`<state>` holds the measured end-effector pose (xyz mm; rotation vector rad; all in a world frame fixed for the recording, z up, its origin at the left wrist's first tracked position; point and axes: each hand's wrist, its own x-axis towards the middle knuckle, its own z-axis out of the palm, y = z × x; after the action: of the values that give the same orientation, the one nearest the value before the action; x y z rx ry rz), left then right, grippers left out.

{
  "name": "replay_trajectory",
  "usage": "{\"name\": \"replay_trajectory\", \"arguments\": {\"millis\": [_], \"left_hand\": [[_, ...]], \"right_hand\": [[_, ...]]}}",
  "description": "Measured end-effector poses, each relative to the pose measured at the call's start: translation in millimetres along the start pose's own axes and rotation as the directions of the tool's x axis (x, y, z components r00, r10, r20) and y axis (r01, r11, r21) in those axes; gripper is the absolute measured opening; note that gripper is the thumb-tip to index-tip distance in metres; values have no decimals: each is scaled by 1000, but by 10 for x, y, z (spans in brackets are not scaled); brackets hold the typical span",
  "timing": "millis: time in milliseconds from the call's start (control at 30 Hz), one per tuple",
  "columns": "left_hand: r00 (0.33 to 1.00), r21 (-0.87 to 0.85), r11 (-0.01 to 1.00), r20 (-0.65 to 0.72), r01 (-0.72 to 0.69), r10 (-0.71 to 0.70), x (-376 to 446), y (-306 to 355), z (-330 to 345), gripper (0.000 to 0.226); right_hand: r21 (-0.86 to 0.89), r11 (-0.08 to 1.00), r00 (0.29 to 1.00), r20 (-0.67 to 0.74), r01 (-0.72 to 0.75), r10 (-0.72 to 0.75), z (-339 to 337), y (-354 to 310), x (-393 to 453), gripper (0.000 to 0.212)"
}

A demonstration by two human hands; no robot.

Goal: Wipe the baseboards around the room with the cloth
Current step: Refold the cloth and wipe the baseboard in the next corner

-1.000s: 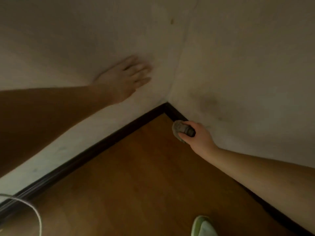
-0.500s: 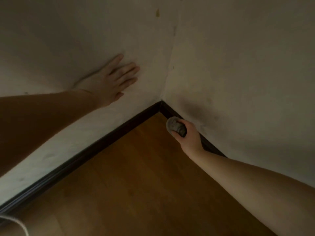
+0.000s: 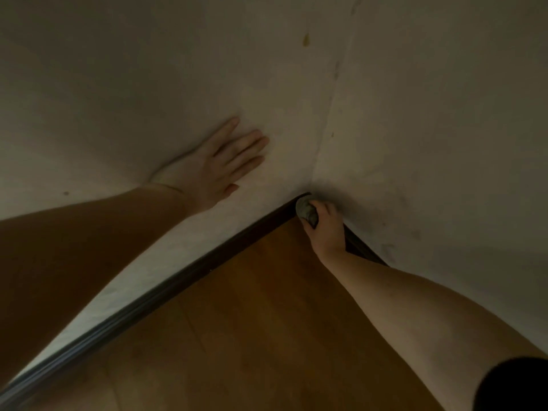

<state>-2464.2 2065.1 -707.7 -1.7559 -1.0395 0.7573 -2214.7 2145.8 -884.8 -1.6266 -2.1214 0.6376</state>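
walls (image 3: 415, 99): two pale plaster faces meet in a far corner; dark smudges low on right wall, small brownish spot high near the corner seam
floor (image 3: 267, 321): brown wood boards, fill the near centre
baseboards (image 3: 184, 277): dark strip at wall foot; long run goes from near left to the far corner, short run visible along right wall, rest of it hidden behind right forearm
left hand (image 3: 216, 170): flat on left wall, fingers straight and spread, grasping nothing, well above the baseboard
right hand (image 3: 324, 226): at the corner, fingers clenched round the cloth, knuckles against right wall foot
cloth (image 3: 307, 210): small grey wad, bunched, pressed into the far corner where the two baseboard runs meet; partly covered by fingers
sleeve (image 3: 513, 384): dark, near right edge, on right arm
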Motion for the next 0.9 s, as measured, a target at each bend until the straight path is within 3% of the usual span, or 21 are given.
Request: {"name": "replay_trajectory", "arguments": {"millis": [200, 567, 733, 900], "left_hand": [[1000, -8, 1000, -10, 4, -4, 2, 7, 12, 73], [999, 28, 1000, -42, -9, 11, -28, -12, -4, 72], [1000, 43, 999, -2, -1, 1, -29, -44, -43, 72], [1000, 42, 999, 15, -6, 5, -42, -54, -81, 70]], "right_hand": [[-177, 983, 999, 10, 44, -43, 139, -110, 193, 51], [-261, 957, 990, 23, -130, 140, -29, 157, -168, 48], [-89, 912, 916, -55, -401, 397, -40, 431, -721, 46], [297, 819, 847, -58, -491, 528, 140, 446, -923, 47]]}}
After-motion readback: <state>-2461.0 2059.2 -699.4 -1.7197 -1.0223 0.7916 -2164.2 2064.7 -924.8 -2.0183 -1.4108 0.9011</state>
